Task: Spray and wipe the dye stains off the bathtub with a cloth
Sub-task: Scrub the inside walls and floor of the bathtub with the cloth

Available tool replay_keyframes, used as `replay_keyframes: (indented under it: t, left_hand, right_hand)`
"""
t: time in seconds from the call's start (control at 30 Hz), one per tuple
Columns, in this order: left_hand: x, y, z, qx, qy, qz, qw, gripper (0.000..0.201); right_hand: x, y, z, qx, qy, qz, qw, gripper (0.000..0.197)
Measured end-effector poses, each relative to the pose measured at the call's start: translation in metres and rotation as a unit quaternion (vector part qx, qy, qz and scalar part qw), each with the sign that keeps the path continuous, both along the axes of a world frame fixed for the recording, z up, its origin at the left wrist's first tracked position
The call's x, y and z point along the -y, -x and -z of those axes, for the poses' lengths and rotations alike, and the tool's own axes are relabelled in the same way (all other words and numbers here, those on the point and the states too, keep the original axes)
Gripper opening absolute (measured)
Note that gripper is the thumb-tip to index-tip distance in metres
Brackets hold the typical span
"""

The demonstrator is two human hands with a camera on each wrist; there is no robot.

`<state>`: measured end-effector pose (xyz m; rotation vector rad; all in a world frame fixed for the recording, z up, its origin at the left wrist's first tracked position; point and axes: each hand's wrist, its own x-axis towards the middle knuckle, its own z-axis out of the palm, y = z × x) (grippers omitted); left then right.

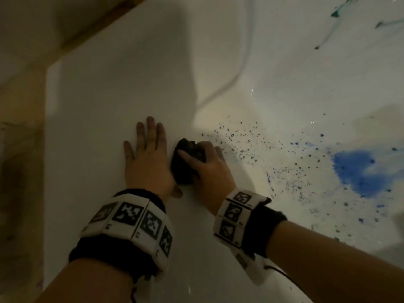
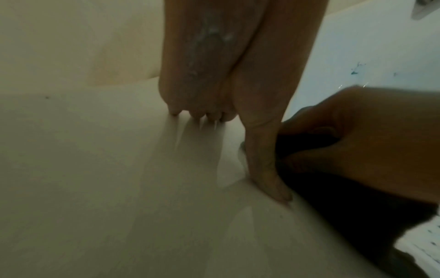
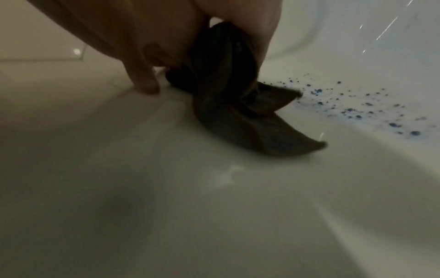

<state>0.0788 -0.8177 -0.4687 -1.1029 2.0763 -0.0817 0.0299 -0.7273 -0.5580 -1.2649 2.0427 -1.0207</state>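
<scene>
One dark cloth (image 1: 188, 162) is seen, bunched in the right hand (image 1: 209, 169) on the broad white rim of the bathtub (image 1: 105, 110); in the right wrist view its folds are clamped between thumb and curled fingers, with two loose tails trailing onto the surface. The left hand (image 1: 146, 158) is laid flat on the rim just at nine o'clock of the cloth, fingers straight and slightly apart, nothing held.

The cloth is judged soft, light and limp, probably damp; it is best kept wadded in the palm so that pressure can be put through it, with the tails tucked in. The glossy tub is likely to be slippery where wet.

Of stains, one large blue patch (image 1: 358, 171) is counted at three o'clock of the cloth, a field of fine dark-blue specks (image 1: 244, 138) too many to count between patch and cloth, and two green streaks (image 1: 336, 12) at about one o'clock. No spray bottle is seen.
</scene>
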Motion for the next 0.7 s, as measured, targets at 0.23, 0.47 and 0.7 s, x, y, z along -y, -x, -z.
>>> replay_keyframes:
  t: [0.23,0.47,0.7]
  left_hand:
    - [0.004,0.0,0.001,0.0,-0.008,-0.009,1.0,0.144]
    - [0.001,0.003,-0.002,-0.011,-0.008,-0.012,1.0,0.143]
    - [-0.001,-0.001,0.002,-0.012,0.001,-0.014,1.0,0.138]
  right_hand:
    - [0.002,0.049,0.036,0.018,-0.119,0.066,0.991,0.057]
    - [0.007,0.092,0.032,0.057,-0.214,0.103,0.97,0.048]
    - [0.055,0.028,-0.006,-0.04,0.049,0.05,0.997,0.051]
